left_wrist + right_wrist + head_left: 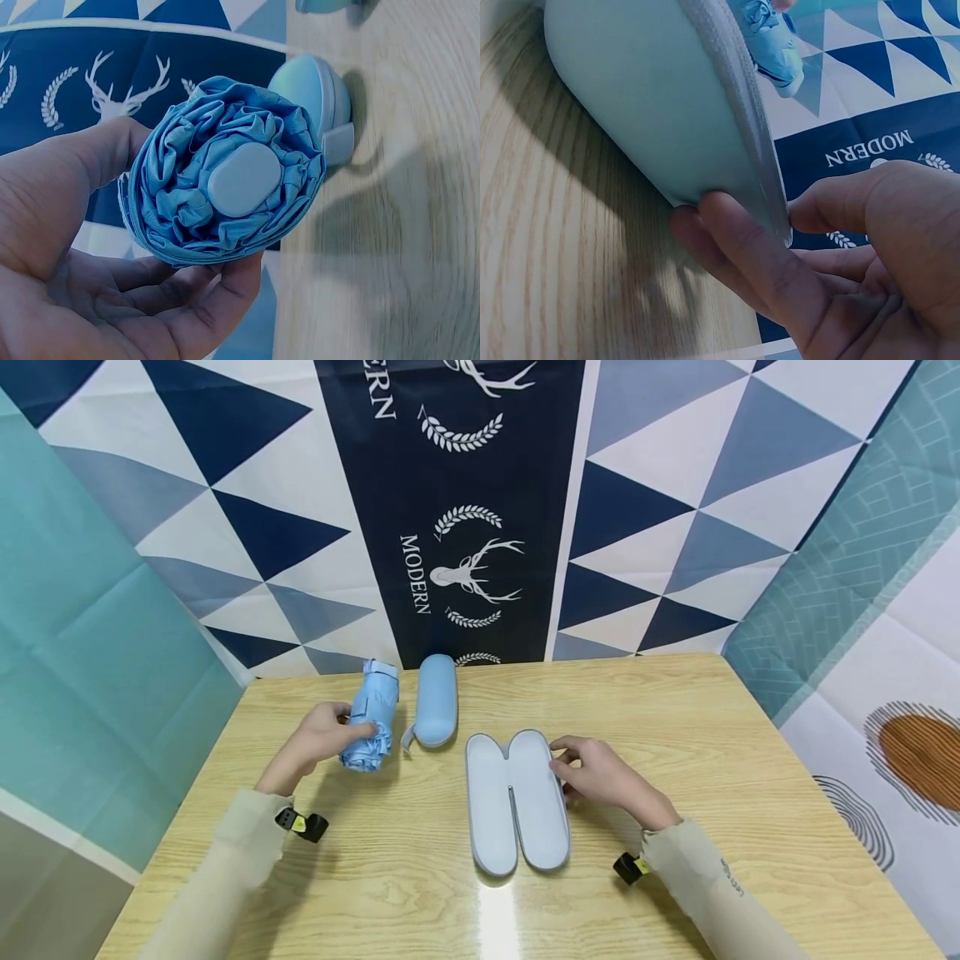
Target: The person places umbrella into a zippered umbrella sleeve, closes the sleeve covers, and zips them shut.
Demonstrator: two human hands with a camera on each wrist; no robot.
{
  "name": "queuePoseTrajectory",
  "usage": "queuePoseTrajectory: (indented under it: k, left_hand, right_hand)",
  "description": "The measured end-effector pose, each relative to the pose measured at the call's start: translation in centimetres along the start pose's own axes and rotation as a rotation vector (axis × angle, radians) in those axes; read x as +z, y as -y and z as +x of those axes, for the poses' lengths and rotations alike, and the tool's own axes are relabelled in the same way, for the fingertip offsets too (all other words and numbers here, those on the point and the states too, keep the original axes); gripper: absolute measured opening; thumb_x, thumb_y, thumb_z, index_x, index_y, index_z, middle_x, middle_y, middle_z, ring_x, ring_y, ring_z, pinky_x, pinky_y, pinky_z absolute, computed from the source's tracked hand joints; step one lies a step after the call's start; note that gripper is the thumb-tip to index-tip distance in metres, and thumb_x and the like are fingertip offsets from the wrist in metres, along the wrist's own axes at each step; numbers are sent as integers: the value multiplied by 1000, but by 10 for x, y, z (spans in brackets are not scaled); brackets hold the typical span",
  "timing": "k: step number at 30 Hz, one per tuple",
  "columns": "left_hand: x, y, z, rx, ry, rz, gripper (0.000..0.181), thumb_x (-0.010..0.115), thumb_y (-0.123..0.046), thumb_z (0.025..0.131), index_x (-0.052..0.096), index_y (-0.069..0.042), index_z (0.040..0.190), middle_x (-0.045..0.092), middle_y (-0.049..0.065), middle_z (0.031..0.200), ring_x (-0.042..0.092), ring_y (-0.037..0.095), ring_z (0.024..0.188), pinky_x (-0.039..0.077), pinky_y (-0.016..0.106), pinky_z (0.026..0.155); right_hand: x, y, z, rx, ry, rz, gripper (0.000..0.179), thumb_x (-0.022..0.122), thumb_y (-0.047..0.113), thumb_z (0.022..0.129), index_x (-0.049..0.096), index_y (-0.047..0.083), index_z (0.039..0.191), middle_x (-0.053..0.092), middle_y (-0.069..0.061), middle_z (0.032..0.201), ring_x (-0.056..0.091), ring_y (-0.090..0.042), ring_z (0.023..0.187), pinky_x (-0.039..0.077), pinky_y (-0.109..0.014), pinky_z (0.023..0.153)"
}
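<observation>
My left hand grips a compact folded umbrella in light blue, held above the table's left side. Its gathered fabric and the pale oval end of its handle face the left wrist camera. At the middle of the table an oblong zip case lies open, both pale halves side by side with the inside up. With thumb and fingers my right hand pinches the right half's edge near its far end. In the right wrist view, fingertips touch the outer shell.
A closed light blue oblong case with a grey strap lies at the back, just right of the umbrella. Patterned cloth hangs behind the wooden table and along both sides.
</observation>
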State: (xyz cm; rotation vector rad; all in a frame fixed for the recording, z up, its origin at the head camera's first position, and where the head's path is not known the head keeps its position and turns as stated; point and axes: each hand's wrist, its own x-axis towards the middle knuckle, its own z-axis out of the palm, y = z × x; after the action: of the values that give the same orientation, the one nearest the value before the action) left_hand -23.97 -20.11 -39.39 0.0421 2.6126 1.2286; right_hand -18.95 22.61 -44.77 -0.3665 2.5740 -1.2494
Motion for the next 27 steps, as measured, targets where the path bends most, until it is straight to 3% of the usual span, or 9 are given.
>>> queuePoseTrajectory:
  k: [10, 15, 21, 27]
  left_hand:
    - [13, -10, -8, 35, 25, -2, 56, 73, -29, 93, 60, 9, 131, 69, 20, 111, 67, 22, 90, 58, 31, 77]
    - [20, -14, -11, 53, 56, -63, 56, 74, -27, 92, 60, 10, 131, 70, 20, 110, 69, 20, 89, 59, 31, 77]
    - [33, -17, -16, 31, 116, -172, 55, 75, -25, 92, 59, 11, 130, 70, 18, 109, 69, 18, 89, 59, 30, 78]
    - [45, -21, -20, 25, 148, -176, 58, 77, -26, 90, 58, 11, 131, 70, 17, 108, 68, 19, 90, 59, 30, 79]
  right_hand:
    - [2, 1, 1, 10, 0, 18, 46, 58, 13, 102, 53, -12, 140, 72, -20, 107, 72, -18, 63, 62, -35, 61]
    - [2, 2, 1, 12, -2, 25, 45, 58, 13, 102, 53, -12, 139, 72, -21, 108, 73, -18, 63, 62, -35, 61]
    - [2, 1, 2, 14, -3, 18, 45, 58, 13, 102, 53, -12, 140, 71, -22, 109, 72, -17, 64, 62, -34, 61]
    - [3, 2, 2, 20, -7, 20, 45, 58, 13, 102, 53, -11, 141, 71, -22, 112, 73, -18, 64, 62, -33, 61]
